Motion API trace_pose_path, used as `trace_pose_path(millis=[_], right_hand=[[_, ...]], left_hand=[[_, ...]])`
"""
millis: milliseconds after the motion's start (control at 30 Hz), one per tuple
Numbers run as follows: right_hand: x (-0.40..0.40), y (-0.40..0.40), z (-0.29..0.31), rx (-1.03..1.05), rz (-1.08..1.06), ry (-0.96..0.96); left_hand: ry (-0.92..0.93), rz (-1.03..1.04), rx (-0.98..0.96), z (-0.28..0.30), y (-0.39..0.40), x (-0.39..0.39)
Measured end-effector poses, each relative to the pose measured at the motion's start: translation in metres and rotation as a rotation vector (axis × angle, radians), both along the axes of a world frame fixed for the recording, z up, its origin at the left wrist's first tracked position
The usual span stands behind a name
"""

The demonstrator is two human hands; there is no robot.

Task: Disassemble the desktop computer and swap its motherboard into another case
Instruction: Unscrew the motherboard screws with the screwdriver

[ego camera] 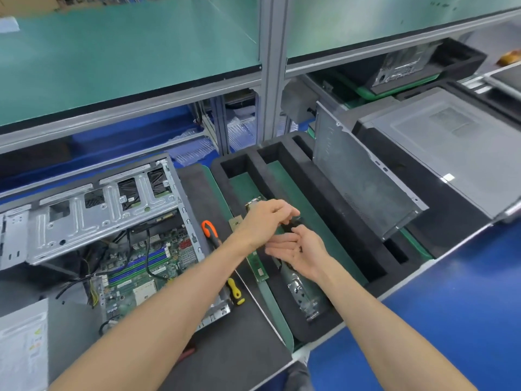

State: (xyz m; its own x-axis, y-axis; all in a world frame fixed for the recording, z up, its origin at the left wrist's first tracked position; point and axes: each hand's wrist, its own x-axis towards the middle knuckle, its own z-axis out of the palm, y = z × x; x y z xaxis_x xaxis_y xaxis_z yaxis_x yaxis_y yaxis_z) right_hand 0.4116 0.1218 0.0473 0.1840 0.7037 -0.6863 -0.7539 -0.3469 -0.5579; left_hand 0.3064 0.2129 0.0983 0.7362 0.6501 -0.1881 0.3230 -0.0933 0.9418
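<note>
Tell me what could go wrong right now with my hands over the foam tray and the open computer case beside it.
1. Your left hand pinches a small dark part above your open right hand; it could slip into a slot of the foam tray.
2. The memory stick lies loose under your forearm, so a sweep could knock it.
3. The orange-handled tool and yellow screwdriver sit near the open case and might get nudged onto the motherboard.

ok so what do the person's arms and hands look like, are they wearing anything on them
Both forearms are bare as far as the frame shows: no sleeves, gloves, watch or wrist strap visible. The left hand and right hand are bare too, with no rings that can be made out. No tattoos or markings show. The upper arms are out of view, so any short sleeve cannot be seen.
</note>
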Motion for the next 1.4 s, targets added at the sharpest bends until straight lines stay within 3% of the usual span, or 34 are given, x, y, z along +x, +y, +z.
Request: trace_pose_path(millis=[167, 267, 367, 667, 1000, 1400], right_hand=[[0.021, -0.021, -0.023, -0.256, 0.252, -0.317], [0.031, -0.034, -0.033, -0.335, 0.497, -0.548], [0.036, -0.043, -0.037, -0.346, 0.68, -0.704], [0.037, -0.042, -0.049, -0.37, 1.012, -0.825], [0.042, -0.047, -0.037, -0.404, 0.893, -0.645], [0.013, -0.01, 0.019, -0.036, 0.528, -0.844]], left_hand=[[0.387, -0.271, 0.214, -0.023, -0.01, 0.017], [0.519, -0.424, 0.307, -0.032, -0.018, 0.028], [0.587, -0.507, 0.359, -0.04, -0.026, 0.036], [0.623, -0.464, 0.257, -0.061, -0.023, 0.033], [0.553, -0.398, 0.252, -0.054, -0.025, 0.031], [0.269, -0.127, 0.322, -0.002, -0.005, 0.004]])
